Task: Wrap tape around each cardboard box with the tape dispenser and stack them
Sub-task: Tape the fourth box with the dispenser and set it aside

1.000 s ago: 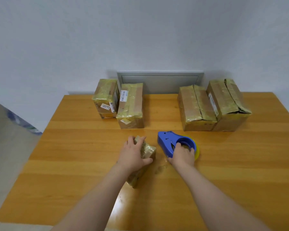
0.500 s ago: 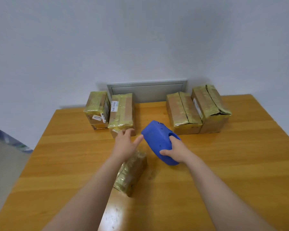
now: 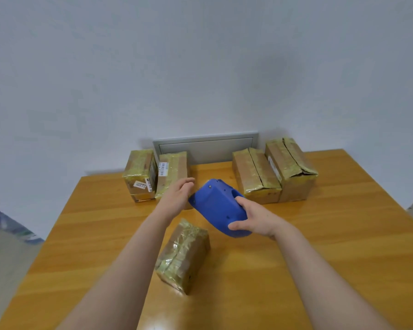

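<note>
My right hand (image 3: 255, 219) grips the blue tape dispenser (image 3: 218, 206) and holds it tilted above the wooden table (image 3: 343, 246). My left hand (image 3: 177, 198) hovers just left of the dispenser's front end with its fingers straight and relaxed, holding nothing. Below both hands a small cardboard box (image 3: 183, 254) wrapped in yellowish tape lies on the table, untouched. The tape roll is hidden by the dispenser body.
Two taped boxes (image 3: 141, 173) (image 3: 173, 170) stand at the back left and two larger ones (image 3: 255, 175) (image 3: 289, 167) at the back right. A grey panel (image 3: 205, 146) is set in the wall behind them. The table's left edge runs close by.
My right hand lifted the dispenser off the table and turned it over. My left hand let go of the small box and rose beside the dispenser. The view tilted upward.
</note>
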